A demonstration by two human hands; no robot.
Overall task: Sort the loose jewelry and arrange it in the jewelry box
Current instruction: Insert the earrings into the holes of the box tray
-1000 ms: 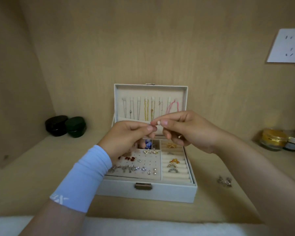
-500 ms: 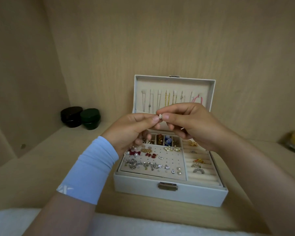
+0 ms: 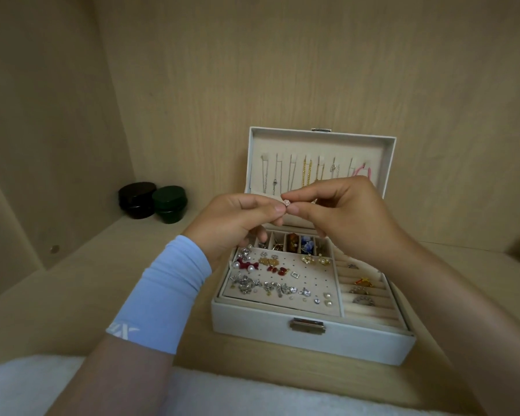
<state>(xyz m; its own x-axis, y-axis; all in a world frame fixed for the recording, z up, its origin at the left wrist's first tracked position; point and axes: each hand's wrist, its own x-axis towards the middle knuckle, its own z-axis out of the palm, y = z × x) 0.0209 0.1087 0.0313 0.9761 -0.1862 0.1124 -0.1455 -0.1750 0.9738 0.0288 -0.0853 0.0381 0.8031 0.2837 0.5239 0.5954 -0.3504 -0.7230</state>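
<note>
Both hands are raised above the open jewelry box (image 3: 309, 340), fingertips meeting. The left hand (image 3: 237, 223) and the right hand (image 3: 342, 214) each pinch, between thumb and forefinger, one small pinkish stud earring (image 3: 287, 202); the piece sits exactly where the two pinches touch, in front of the lower edge of the box lid. The remaining fingers of both hands are curled loosely. A light blue sleeve (image 3: 165, 292) covers the left wrist; the right forearm is bare.

Directly below the hands, the box stands on a wooden shelf (image 3: 72, 283), near its middle, its brass clasp (image 3: 307, 326) facing the front edge. The lid stands upright at the rear; necklaces (image 3: 306, 175) hang in a row across its lining. A perforated earring panel (image 3: 309, 280) fills the box's left portion and carries red, pearl, gold and silver earrings, most along its front and left edges. Small compartments run along the rear edge of the tray, partly hidden by the hands. Ring slots (image 3: 367, 307) occupy the right portion, with several rings seated.

At the shelf's rear left corner stand two dark round cases (image 3: 153, 204), touching each other. A gold-toned object at the right edge is too blurred to identify. A white towel (image 3: 27, 385) lies along the front edge.
</note>
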